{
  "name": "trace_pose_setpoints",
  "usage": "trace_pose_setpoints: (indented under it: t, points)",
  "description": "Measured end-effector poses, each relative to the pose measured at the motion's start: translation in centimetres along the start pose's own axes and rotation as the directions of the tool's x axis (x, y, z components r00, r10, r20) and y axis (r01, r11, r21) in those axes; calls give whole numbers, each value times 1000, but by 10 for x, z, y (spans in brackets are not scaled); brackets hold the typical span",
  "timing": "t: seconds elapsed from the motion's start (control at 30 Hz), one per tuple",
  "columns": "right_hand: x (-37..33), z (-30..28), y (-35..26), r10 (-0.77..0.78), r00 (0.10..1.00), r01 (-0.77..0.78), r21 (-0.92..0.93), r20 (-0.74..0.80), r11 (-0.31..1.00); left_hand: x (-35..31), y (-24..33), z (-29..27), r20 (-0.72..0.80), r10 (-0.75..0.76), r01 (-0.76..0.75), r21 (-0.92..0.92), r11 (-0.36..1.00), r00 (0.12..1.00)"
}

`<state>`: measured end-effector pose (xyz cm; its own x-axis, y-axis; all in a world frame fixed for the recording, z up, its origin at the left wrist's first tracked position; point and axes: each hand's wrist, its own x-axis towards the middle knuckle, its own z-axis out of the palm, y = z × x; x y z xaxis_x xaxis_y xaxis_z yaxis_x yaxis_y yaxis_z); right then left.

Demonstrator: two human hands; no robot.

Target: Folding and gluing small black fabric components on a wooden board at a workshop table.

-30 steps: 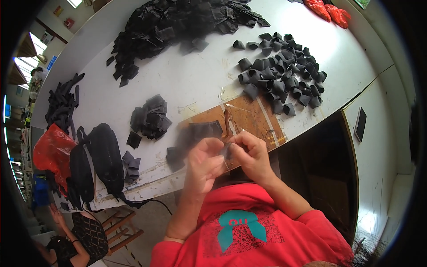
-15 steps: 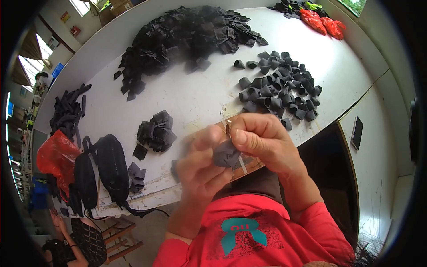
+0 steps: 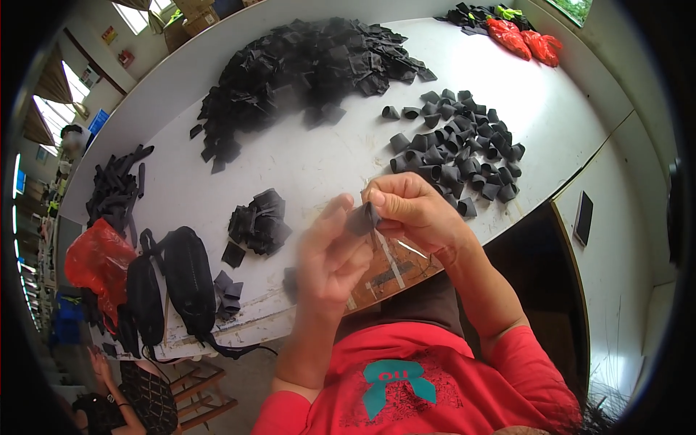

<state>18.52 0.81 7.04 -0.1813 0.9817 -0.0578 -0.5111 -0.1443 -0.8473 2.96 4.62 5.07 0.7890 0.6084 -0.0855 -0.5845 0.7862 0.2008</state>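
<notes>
Head view. Item: small black strap piece [image 3: 360, 217], held up near frame centre, above the near table edge. Right hand [image 3: 413, 214]: fingers pinched tight on the piece and on a thin metal tool, apparently scissors or tweezers; too blurred to tell. Left hand [image 3: 330, 257]: blurred, fingertips closed on the piece's left end. Surroundings: white table [image 3: 319, 163]; flat black pieces, large heap [image 3: 304, 69] at 12 o'clock; rolled loops [image 3: 460, 148] at 2 o'clock; small stack [image 3: 257, 221] at 9 o'clock; brown board [image 3: 391, 272] at 6 o'clock, under the hands; black bags [image 3: 174, 279] at 8 o'clock. Handling note: the step probably goes best with the piece kept taut between both pinches and the tool tip clear of the fingertips.
</notes>
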Motion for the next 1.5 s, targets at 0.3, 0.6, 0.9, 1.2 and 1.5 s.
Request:
trace_pose_setpoints:
  t: [0.3, 0.6, 0.9, 1.2, 1.5]
  points:
    - [3, -13, 19, -32, 999, 36, -138, 33, 990, 0, -5, -10, -101, 84, -67, 157, 985, 991]
    - [2, -21, 24, 22, 997, -16, -73, 71, 997, 1, -14, -6, 16, 207, -198, 364, 910, 978]
    - [-12, -5, 22, -617, 781, 352, -748, -97, 563, 2, -4, 17, 461, 407, -475, 877, -71, 789]
    - [-21, 23, 6, -711, 692, 331, -929, 122, 163, -1, -10, 12, 187, 598, -585, 560, 587, 779]
    - [-16, 8, 29, -799, 587, 409, -900, 131, 152, -11, -16, -9, 201, 629, -542, 733, 412, 751]
